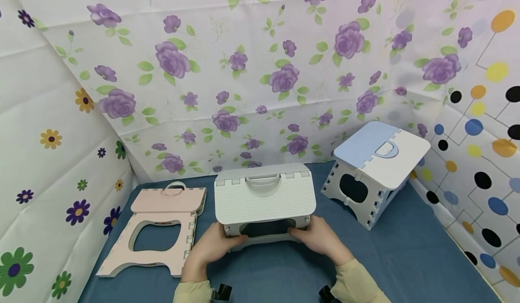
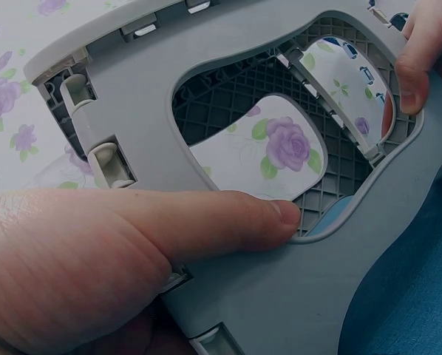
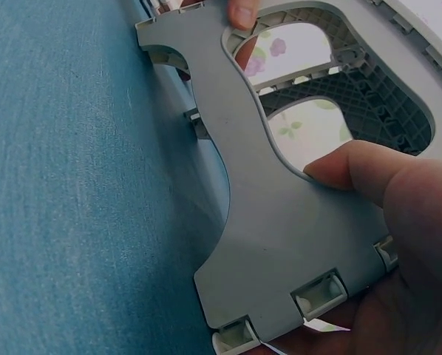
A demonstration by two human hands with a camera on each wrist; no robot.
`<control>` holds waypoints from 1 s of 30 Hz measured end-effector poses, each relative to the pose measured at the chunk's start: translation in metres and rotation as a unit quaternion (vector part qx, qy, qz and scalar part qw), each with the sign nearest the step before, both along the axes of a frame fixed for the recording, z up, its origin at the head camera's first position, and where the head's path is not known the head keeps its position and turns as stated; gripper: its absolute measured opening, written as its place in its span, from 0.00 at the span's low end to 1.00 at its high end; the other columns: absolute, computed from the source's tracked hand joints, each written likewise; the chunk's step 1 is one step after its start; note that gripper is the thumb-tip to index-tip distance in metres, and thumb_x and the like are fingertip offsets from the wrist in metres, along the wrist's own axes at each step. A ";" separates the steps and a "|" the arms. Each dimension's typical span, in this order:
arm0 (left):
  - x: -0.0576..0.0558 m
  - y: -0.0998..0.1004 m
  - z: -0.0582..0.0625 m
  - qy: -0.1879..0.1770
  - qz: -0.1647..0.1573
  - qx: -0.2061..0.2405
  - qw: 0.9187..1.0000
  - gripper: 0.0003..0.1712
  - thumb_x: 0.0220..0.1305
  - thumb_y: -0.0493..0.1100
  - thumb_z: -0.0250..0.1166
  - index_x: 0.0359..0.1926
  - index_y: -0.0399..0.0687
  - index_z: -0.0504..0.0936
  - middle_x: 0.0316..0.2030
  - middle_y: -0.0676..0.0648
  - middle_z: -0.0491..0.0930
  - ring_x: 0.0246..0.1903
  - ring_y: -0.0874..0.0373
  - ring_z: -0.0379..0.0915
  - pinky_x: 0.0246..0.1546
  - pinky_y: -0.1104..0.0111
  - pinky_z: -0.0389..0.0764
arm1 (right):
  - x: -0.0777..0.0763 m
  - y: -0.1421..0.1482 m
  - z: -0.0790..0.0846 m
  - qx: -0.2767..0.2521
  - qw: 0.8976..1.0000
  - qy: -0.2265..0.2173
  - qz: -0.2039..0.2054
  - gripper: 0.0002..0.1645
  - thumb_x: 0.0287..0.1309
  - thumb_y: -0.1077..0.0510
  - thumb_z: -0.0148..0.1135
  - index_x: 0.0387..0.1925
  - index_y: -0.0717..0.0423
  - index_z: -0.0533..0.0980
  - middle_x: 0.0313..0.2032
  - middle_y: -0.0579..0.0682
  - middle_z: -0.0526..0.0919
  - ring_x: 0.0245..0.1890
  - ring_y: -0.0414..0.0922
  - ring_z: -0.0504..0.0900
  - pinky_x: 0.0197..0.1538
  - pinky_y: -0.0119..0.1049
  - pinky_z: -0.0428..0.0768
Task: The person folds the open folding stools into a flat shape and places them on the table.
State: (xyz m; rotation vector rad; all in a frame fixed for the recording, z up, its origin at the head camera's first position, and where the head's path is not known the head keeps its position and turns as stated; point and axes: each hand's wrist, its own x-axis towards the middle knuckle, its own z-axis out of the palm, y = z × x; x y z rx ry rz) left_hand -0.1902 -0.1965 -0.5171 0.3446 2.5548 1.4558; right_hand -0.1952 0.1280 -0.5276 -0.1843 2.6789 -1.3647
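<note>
A white and grey folding stool stands in the middle in the head view, its textured top facing up with a carry handle in it. My left hand grips the near leg panel at its left side, thumb at the rim of the cut-out. At the right side of the same panel, my right hand holds on in the same way. Both wrist views show the grey leg panel spread from the ribbed inner parts. The fingers behind the panel are mostly hidden.
On the left, a pink folding stool lies folded flat on the blue cloth. A blue and white folding stool stands unfolded at the right. Flower-patterned sheets hang behind, and a dotted sheet borders the right.
</note>
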 end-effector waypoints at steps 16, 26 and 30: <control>0.002 0.000 0.000 -0.010 -0.009 0.008 1.000 0.47 0.65 0.45 0.79 0.78 0.42 0.66 0.69 0.35 0.74 0.69 0.35 0.71 0.65 0.38 0.73 | 0.000 0.001 -0.006 -0.007 1.000 0.002 0.003 0.37 0.64 0.51 0.77 0.71 0.54 0.76 0.60 0.61 0.85 0.47 0.48 0.84 0.47 0.51 0.81; 0.001 0.000 0.000 -0.014 -0.014 0.012 1.000 0.47 0.66 0.45 0.78 0.78 0.40 0.65 0.70 0.34 0.73 0.70 0.34 0.70 0.67 0.37 0.71 | -0.002 0.000 -0.007 -0.017 1.000 0.005 0.006 0.38 0.64 0.52 0.77 0.72 0.53 0.75 0.62 0.61 0.83 0.49 0.50 0.84 0.49 0.53 0.81; 0.001 -0.001 0.000 -0.016 -0.020 0.013 1.000 0.45 0.67 0.45 0.78 0.77 0.39 0.66 0.69 0.34 0.75 0.69 0.33 0.72 0.66 0.37 0.72 | -0.002 0.000 -0.007 -0.021 1.000 0.005 0.010 0.38 0.64 0.53 0.76 0.72 0.54 0.75 0.62 0.61 0.83 0.49 0.50 0.84 0.50 0.53 0.82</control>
